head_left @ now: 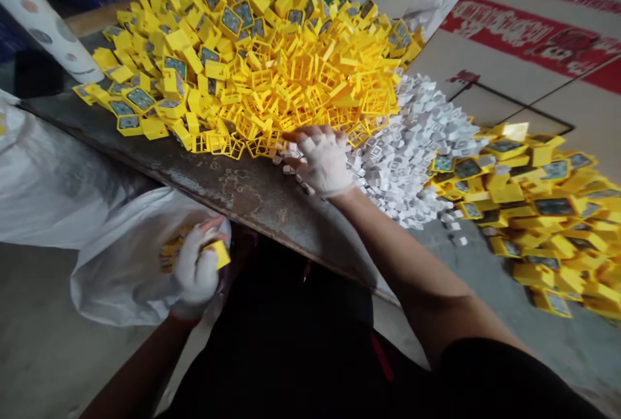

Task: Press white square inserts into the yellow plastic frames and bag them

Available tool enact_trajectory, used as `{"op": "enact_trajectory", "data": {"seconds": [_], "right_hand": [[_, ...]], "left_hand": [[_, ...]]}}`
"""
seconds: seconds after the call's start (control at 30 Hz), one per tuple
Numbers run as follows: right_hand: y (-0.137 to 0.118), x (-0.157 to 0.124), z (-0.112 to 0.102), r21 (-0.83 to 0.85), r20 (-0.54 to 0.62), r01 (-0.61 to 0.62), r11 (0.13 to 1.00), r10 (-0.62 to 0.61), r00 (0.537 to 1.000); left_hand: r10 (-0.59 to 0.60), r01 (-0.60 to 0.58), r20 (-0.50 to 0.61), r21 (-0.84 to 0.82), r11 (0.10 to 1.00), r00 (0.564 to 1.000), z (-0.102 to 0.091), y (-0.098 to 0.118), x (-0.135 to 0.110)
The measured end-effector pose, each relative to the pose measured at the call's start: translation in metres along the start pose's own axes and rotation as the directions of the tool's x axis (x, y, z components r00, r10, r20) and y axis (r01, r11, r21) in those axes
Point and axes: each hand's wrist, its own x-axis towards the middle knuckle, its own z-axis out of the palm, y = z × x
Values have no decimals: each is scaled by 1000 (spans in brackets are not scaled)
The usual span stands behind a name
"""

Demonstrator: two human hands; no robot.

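Note:
My left hand (195,271), in a white glove that leaves the fingertips bare, is closed around a small yellow plastic case (221,254). It is held over the mouth of a white woven sack (121,270), where more yellow pieces show inside. On the tabletop, my gloved right hand (327,163) reaches with fingers spread and bent among small white plastic pieces (407,147). Its fingertips touch the front edge of a heap of yellow open frames (315,76); whether anything lies under the palm is hidden.
Yellow cases with grey faces (194,37) are piled at the back left of the dark table (252,193). Another pile of yellow cases (557,212) lies at the right. Printed cartons (533,31) stand behind. A spotted white roll (48,24) leans at the left.

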Motion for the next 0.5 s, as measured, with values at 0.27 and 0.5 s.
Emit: {"op": "enact_trajectory", "data": {"seconds": [0.27,0.5], "right_hand": [[11,44,9,-41,168,-76,996,82,982],[17,-83,-29,422,100,61,905,-113,989]], "left_hand": [[-339,350,-99,140,926,936,-44,-15,-17],[-350,481,355,-410,775,867,58,81,33]]}}
